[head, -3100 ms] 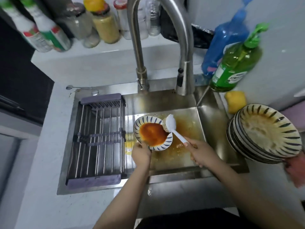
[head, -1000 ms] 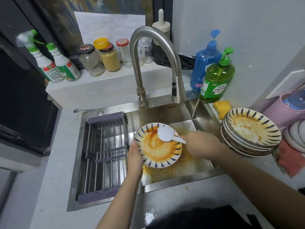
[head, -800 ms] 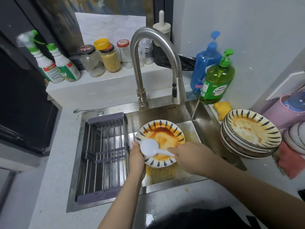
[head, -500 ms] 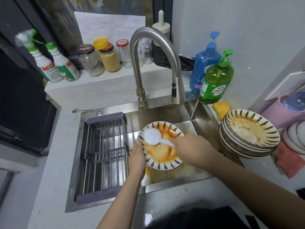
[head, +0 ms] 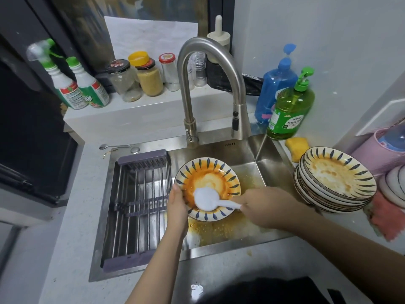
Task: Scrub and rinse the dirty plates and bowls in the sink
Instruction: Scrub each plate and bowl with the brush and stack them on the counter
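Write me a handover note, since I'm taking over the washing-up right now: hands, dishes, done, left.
Left hand grips the rim of the sauce-smeared plate, tilted over the sink.
Right hand holds the white dish brush, head on the plate's lower part.
Done: centre partly scrubbed.
Left: orange ring, rinsing, and the dirty plate stack on the right counter. Drying rack holds nothing yet.

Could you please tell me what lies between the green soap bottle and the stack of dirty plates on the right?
In the head view, a yellow sponge sits on the counter between the green soap bottle and the stack of dirty plates, partly hidden behind the stack.
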`<action>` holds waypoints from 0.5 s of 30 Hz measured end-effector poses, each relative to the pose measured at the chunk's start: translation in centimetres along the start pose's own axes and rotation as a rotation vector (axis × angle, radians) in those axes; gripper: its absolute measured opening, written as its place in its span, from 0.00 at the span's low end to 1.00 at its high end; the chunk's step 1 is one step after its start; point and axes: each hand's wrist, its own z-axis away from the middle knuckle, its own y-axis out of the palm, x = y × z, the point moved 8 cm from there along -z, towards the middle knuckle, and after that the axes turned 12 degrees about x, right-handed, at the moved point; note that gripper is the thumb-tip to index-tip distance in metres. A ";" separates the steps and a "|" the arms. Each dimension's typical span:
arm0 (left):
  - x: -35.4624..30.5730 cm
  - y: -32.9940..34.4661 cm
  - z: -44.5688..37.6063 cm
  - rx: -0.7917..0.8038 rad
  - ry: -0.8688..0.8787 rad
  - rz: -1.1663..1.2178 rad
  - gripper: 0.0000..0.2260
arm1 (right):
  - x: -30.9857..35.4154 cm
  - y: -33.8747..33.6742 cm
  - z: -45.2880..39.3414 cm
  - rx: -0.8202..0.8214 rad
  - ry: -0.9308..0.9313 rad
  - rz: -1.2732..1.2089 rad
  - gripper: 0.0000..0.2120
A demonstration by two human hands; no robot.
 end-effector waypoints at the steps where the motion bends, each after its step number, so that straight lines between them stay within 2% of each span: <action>1: -0.2 -0.2 0.0 0.010 -0.001 -0.018 0.16 | -1.3 -0.3 -0.1 0.005 0.053 -0.015 0.16; 4: -0.3 0.1 0.2 0.043 0.014 -0.081 0.19 | -2.9 -1.8 -0.9 -0.117 0.157 -0.052 0.16; 7: -0.1 1.1 -0.2 0.078 0.014 -0.091 0.21 | 0.0 -1.1 -1.5 -0.183 0.062 -0.128 0.20; 12: 0.5 1.1 0.0 0.062 -0.120 0.205 0.28 | 1.5 0.8 -0.5 -0.115 -0.108 -0.321 0.21; 15: 1.1 1.3 0.2 0.065 -0.129 0.295 0.27 | 1.7 0.8 0.1 -0.058 -0.134 -0.312 0.20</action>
